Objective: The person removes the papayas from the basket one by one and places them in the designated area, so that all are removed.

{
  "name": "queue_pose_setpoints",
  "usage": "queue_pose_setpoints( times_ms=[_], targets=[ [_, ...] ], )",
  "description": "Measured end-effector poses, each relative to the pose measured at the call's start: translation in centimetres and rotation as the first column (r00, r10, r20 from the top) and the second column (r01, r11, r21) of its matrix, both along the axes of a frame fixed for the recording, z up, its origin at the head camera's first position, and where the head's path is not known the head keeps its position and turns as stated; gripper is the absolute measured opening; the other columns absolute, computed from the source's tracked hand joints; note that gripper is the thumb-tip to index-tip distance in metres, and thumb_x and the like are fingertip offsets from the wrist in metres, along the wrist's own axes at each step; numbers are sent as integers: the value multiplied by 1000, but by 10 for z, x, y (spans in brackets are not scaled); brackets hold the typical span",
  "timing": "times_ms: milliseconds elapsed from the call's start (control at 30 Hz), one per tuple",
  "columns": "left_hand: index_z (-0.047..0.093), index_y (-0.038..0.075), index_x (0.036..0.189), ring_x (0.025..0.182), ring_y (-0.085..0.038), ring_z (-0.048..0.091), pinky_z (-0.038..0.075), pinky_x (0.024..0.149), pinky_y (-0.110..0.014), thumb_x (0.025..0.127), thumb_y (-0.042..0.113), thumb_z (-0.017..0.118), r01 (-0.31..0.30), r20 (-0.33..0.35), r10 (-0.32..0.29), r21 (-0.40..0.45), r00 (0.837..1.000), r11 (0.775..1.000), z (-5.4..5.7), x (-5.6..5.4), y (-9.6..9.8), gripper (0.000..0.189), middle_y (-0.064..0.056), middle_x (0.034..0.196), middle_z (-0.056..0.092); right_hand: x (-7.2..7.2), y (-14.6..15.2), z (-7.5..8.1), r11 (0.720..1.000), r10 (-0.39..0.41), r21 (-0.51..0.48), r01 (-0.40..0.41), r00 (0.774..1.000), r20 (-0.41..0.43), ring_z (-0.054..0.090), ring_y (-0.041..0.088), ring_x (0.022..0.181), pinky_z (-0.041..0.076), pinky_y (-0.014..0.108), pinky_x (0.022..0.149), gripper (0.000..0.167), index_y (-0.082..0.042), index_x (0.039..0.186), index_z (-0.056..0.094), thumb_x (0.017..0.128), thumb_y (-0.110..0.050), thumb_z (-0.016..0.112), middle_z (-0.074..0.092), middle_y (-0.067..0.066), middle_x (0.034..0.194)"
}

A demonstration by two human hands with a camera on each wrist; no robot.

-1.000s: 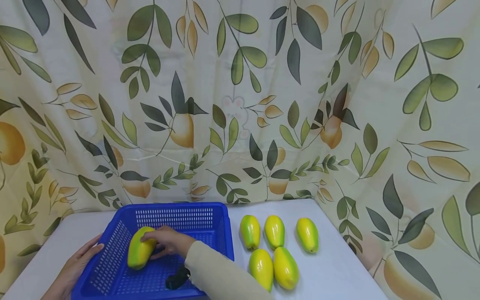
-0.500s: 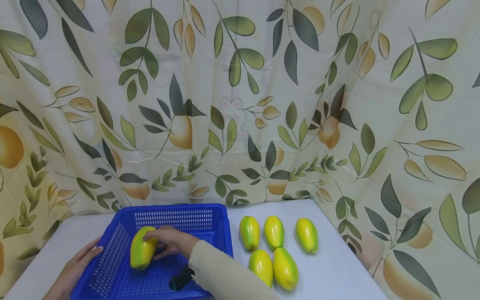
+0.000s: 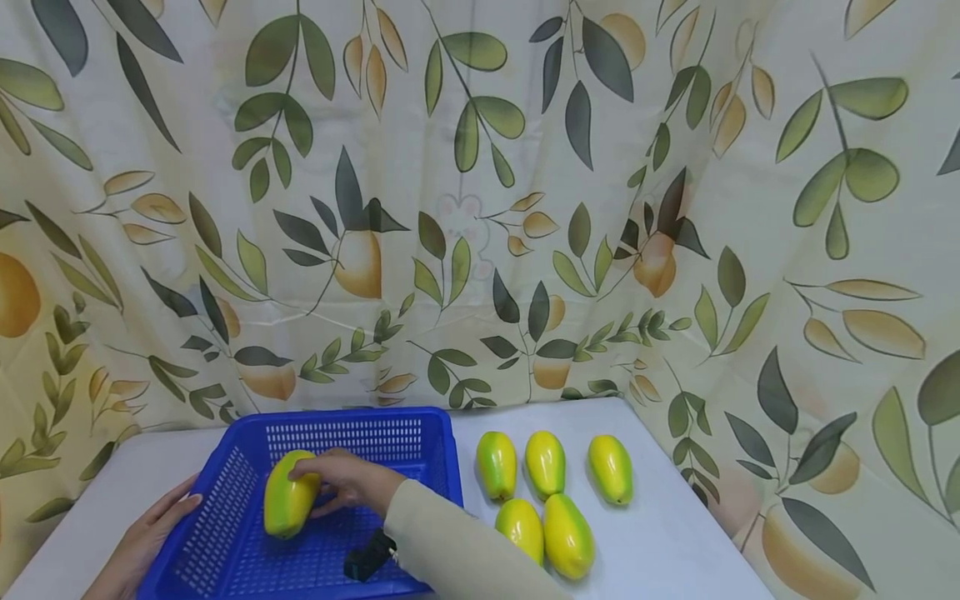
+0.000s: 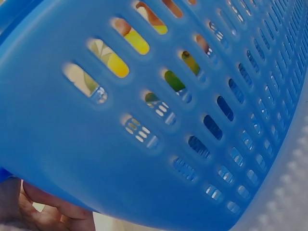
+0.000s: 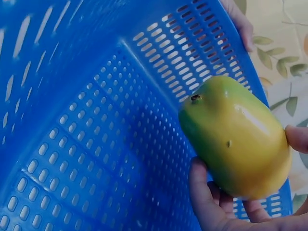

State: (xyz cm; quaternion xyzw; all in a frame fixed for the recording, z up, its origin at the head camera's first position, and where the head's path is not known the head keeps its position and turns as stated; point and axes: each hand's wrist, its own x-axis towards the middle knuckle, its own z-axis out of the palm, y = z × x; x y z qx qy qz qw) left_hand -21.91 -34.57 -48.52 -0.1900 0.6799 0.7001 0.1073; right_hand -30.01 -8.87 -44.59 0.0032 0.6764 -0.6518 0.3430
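Note:
A yellow-green papaya [image 3: 291, 495] is in my right hand [image 3: 348, 483], inside the left part of the blue plastic basket [image 3: 435, 450]. In the right wrist view, thumb and fingers grip the papaya [image 5: 236, 139] from both sides, and it appears raised off the basket's floor. My left hand [image 3: 150, 533] holds the basket's left rim from outside. The left wrist view shows curled fingers [image 4: 60, 207] under the rim, while most of that hand is hidden. Through the slots of the basket wall [image 4: 86, 144], bits of yellow and green show.
Several more papayas [image 3: 567, 537] lie on the white table [image 3: 660, 533] to the right of the basket, one of them [image 3: 611, 469] apart from the others. A black device [image 3: 370, 556] sits at my right wrist. Behind the table hangs a leaf-patterned curtain [image 3: 465, 350].
My right hand has shifted slightly to the right within the basket, carrying the papaya along. The left hand keeps its place on the rim, and the head view has drifted a little.

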Motion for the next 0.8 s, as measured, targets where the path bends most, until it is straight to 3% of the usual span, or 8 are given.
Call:
queue_pose_setpoints(
  times_ms=[400, 600, 800],
  targets=[
    [47, 57, 103, 88, -13, 62, 55, 76, -38, 96, 53, 56, 4, 12, -4, -3, 1000, 1000, 2, 2, 2, 12, 12, 94, 63, 8, 5, 8, 999, 35, -12, -35, 999, -38, 56, 32, 98, 51, 60, 88, 18, -2, 96, 67, 81, -12, 66, 57, 8, 106],
    [34, 58, 128, 89, -13, 62, 55, 77, -38, 95, 56, 54, 17, 30, -17, -7, 999, 1000, 2, 2, 1, 38, 14, 95, 62, 6, 13, 10, 999, 44, -22, -45, 998, -47, 55, 33, 100, 51, 62, 89, 20, -1, 98, 67, 82, -13, 66, 57, 8, 108],
    [29, 55, 138, 90, -13, 62, 56, 77, -39, 95, 56, 55, 18, 24, -18, 4, 1000, 1000, 0, 2, 1, 50, 14, 95, 62, 8, 22, 11, 999, 44, -16, -45, 997, -65, 55, 36, 106, 51, 62, 87, 22, -1, 100, 67, 82, -14, 66, 57, 8, 112]
  ],
)
